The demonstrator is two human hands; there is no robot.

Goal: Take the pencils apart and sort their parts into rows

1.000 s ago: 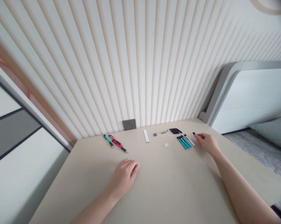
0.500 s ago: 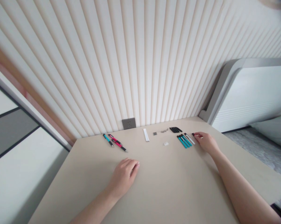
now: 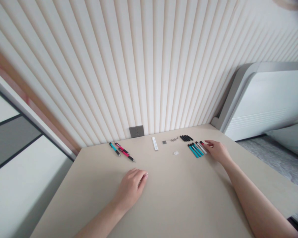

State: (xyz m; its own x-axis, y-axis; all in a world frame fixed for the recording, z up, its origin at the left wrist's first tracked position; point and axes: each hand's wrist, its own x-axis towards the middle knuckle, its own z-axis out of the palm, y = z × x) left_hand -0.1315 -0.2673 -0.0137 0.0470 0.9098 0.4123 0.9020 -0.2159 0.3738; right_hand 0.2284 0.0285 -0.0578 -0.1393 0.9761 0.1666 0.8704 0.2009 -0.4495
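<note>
My right hand (image 3: 216, 150) reaches to the far right of the beige table (image 3: 178, 198). Its fingertips pinch a red and black pen barrel (image 3: 202, 144) lying beside a white barrel (image 3: 200, 147) and a row of teal pen barrels (image 3: 194, 149). Resting palm down near the table's middle is my left hand (image 3: 132, 187), fingers loosely curled, holding nothing. Black pen caps (image 3: 186, 138) lie behind the teal barrels.
Small metal springs (image 3: 174, 139), a dark small part (image 3: 164, 142), white refill tubes (image 3: 155, 143) and a small white piece (image 3: 176, 152) lie along the back. Assembled teal and pink pens (image 3: 121, 150) lie at back left. A grey wall socket (image 3: 136, 131) sits on the ribbed wall. A bed headboard (image 3: 262, 99) stands right.
My right hand has slid the red and black barrel left, up against the white barrel. My left hand has stayed still.
</note>
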